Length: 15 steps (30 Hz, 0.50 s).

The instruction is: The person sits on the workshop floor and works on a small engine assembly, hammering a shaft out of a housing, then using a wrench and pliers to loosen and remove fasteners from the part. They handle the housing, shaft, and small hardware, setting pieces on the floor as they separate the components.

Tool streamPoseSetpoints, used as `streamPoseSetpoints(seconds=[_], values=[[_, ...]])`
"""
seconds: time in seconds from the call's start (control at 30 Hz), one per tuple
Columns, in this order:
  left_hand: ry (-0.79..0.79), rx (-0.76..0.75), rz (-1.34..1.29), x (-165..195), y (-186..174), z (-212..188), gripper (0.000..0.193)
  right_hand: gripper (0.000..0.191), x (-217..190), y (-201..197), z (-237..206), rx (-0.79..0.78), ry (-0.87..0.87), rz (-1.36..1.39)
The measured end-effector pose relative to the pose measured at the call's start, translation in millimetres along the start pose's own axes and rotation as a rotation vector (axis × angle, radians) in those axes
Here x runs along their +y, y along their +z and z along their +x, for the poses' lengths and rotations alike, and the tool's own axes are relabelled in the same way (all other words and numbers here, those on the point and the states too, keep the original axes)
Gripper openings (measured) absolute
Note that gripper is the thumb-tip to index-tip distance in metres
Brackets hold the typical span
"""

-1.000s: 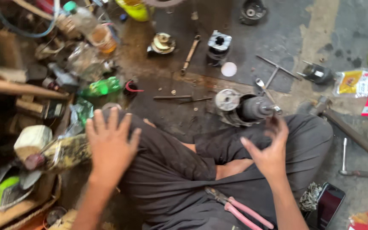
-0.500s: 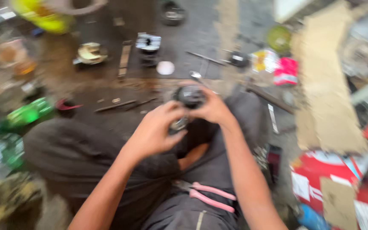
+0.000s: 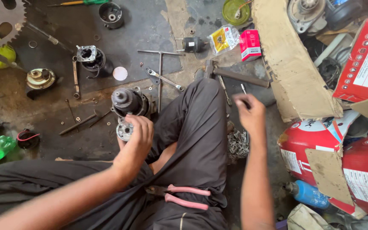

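The left hand (image 3: 136, 133) rests on a dark motor (image 3: 129, 103) that lies on the oily floor (image 3: 145, 30) beside the person's bent knee. Its fingers (image 3: 143, 123) curl around the motor's lower end, gripping it, with a round silvery toothed part (image 3: 123, 130) showing just under the fingertips. Beyond those fingers lie a T-shaped wrench (image 3: 160, 64) and a small spanner (image 3: 165, 79), near but not touching the motor.

The right hand (image 3: 248, 114) is raised off the floor on the other side of the knee. Its fingers (image 3: 240, 101) are pinched around a thin, dark, rod-like tool (image 3: 243, 90); the hand is blurred, so what kind of tool it is cannot be told. Just below that hand a heap of chain (image 3: 237, 145) lies on the floor.

Pink-handled pliers (image 3: 184, 196) lie on the person's lap, well back from both hands. To the outside of the right fingers stand red boxes (image 3: 365, 59) and torn cardboard (image 3: 292, 64).
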<state>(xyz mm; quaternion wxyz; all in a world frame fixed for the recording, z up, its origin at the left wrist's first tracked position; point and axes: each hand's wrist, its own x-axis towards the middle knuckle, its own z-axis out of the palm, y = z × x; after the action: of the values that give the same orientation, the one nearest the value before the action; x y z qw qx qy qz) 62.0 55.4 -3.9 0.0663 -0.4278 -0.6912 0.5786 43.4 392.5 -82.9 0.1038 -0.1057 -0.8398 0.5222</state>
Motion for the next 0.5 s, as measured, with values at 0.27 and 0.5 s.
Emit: streamPoseSetpoints(seconds=[0.27,0.5], values=[[0.184,0.190,-0.417,-30.5,34.7,33.7,0.022,0.050,30.6,-15.2,-15.6,-0.363,-0.114,-0.510],[-0.357,-0.031,-1.488,-114.9,68.6,22.9,0.064,0.044,33.9,-10.0,6.7,-0.451,-0.280,-0.745]])
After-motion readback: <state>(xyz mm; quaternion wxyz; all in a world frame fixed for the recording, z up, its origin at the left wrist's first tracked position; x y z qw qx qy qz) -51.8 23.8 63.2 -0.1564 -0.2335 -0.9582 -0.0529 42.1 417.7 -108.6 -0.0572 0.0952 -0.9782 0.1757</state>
